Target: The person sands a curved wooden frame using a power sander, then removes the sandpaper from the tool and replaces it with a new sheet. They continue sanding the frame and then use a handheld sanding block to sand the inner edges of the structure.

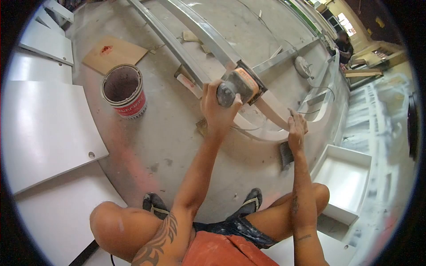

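My left hand (218,107) is wrapped around the dark round end of an electric sander (245,84). The sander, with an orange-and-black body, rests on a curved, pale-coated section of a metal frame (271,110). Farther along the curve, my right hand (297,126) grips the edge of the frame, its fingers bent over it. Part of what those fingers touch is hidden. Below the right hand, a dark flat piece (286,154) lies against the frame.
An open can (129,99) stands on the floor at left beside a piece of cardboard (114,52). White panels (53,128) line the left side. A white open box (344,177) is at right. A cable (266,26) crosses the floor. Another person (344,46) is at far right.
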`<state>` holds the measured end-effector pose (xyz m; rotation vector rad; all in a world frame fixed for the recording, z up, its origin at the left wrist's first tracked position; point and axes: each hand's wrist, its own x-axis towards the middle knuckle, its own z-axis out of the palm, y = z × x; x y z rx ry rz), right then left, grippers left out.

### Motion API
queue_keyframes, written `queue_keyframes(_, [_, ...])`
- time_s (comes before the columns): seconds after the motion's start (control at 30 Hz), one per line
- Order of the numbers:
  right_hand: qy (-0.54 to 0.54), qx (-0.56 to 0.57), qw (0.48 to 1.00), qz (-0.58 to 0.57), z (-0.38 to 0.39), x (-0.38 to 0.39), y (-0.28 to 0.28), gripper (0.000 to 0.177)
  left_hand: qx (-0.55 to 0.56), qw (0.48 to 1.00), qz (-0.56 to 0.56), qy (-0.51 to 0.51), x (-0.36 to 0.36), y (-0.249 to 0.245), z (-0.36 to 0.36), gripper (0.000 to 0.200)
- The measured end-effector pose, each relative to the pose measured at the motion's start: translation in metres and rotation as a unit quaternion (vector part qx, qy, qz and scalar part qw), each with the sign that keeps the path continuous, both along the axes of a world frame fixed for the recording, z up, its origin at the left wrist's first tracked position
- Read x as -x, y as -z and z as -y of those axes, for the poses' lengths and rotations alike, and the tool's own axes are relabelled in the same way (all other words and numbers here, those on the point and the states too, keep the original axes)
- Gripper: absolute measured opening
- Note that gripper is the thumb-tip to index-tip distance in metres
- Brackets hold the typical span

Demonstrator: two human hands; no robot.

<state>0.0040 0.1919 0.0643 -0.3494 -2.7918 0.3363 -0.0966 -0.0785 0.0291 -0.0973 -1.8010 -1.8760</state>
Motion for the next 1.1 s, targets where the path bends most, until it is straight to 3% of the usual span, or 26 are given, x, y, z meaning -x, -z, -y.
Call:
queue_keyframes(0.23, [-0.005,0.009,1.000,-0.002,-0.002,0.001,-0.002,0.042,0.025,0.998,-0.042,-0.036,0.019,0.017,0.001,0.046])
queue_keyframes(0.57, [0.005,-0.007,1.000,-0.007,-0.009,0.001,0.009,0.040,-0.004,0.998,-0.057,-0.008,-0.045,0.048,-0.035,0.051])
queue_keyframes(0.87, [-0.022,-0.040,0.999,-0.028,-0.008,-0.001,0.010,0.040,0.000,0.999,-0.044,-0.006,-0.001,0.021,-0.006,0.048])
queue_keyframes(1.1, [0.014,0.001,1.000,0.010,0.002,-0.001,-0.004,0.043,0.007,1.000,-0.028,-0.007,0.018,0.002,0.003,0.045])
